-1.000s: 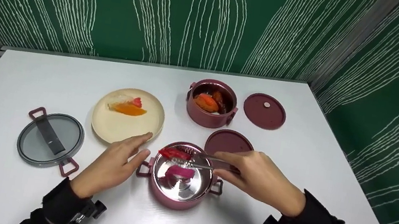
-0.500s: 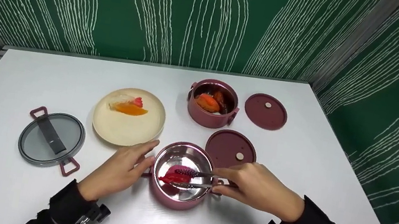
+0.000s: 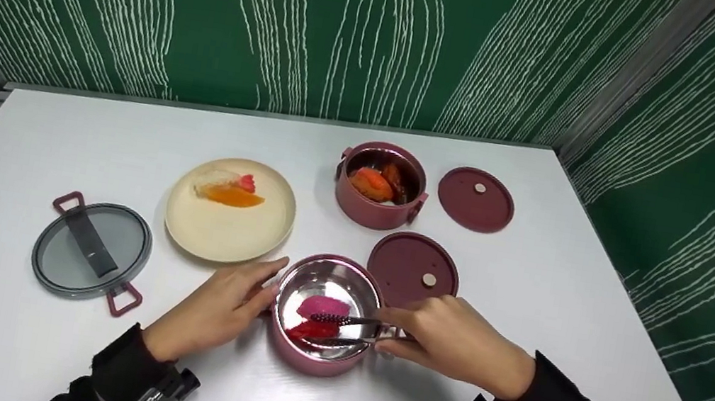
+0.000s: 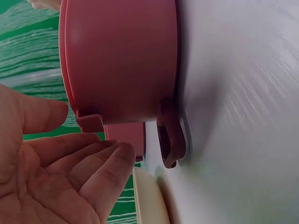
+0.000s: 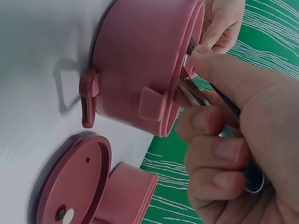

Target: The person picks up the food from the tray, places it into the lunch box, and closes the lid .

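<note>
In the head view a pink metal-lined pot (image 3: 311, 363) stands at the front middle. My right hand (image 3: 457, 342) grips metal tongs (image 3: 356, 321) at the pot's right rim, their tips down inside. The right wrist view shows the fingers curled round the tongs (image 5: 226, 128). A red food piece (image 3: 310, 331) lies low in the pot at the tong tips, partly covered by them. Beside it is a flat magenta piece (image 3: 325, 307). My left hand (image 3: 218, 311) is at the pot's left rim, fingers extended; in the left wrist view its palm (image 4: 60, 172) shows nothing held.
A cream plate (image 3: 208, 238) bears a shrimp-like piece and an orange wedge. Behind is a second pot (image 3: 370, 213) holding brown and orange food. Two maroon lids (image 3: 407, 269) lie to the right. A grey lid with handles (image 3: 132, 244) lies at left.
My right hand has lowered the tongs and the red food piece from over the rim into the pot. The left hand has come in to the pot's left rim.
</note>
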`<state>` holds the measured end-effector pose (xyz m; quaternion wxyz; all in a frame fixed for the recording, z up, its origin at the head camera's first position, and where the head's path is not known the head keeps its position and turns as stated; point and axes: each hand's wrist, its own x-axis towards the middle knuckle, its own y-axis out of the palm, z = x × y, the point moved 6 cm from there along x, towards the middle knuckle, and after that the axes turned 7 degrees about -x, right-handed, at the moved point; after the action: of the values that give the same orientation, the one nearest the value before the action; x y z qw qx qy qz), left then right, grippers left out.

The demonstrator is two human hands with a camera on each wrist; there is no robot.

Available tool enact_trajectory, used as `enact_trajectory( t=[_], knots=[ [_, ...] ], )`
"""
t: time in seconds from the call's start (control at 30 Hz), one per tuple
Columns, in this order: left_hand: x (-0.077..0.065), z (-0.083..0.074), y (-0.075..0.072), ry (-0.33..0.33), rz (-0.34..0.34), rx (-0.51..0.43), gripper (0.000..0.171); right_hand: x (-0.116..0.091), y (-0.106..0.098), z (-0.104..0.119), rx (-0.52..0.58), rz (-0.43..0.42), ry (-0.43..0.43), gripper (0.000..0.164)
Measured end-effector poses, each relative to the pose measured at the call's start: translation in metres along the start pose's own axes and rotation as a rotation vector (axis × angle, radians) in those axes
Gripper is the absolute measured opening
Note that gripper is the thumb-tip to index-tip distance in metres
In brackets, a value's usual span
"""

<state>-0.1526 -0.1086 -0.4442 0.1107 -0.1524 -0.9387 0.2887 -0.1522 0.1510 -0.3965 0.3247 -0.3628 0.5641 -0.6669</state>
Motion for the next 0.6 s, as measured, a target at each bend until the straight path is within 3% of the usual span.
enact_trajectory(
  t=[0.37, 0.6],
  knots=[
    [0.0003, -0.0024, 0.0017, -0.004, 0.016, -0.007, 0.045, -0.0009, -0.0036, -0.0005, 0.008, -0.005, 0.023, 0.033],
    [0.0, -0.0029, 0.0022, 0.045, 0.013, 0.014, 0.043, -0.0009, -0.0026, -0.0011, -0.003, 0.002, 0.025, 0.031]
  ],
)
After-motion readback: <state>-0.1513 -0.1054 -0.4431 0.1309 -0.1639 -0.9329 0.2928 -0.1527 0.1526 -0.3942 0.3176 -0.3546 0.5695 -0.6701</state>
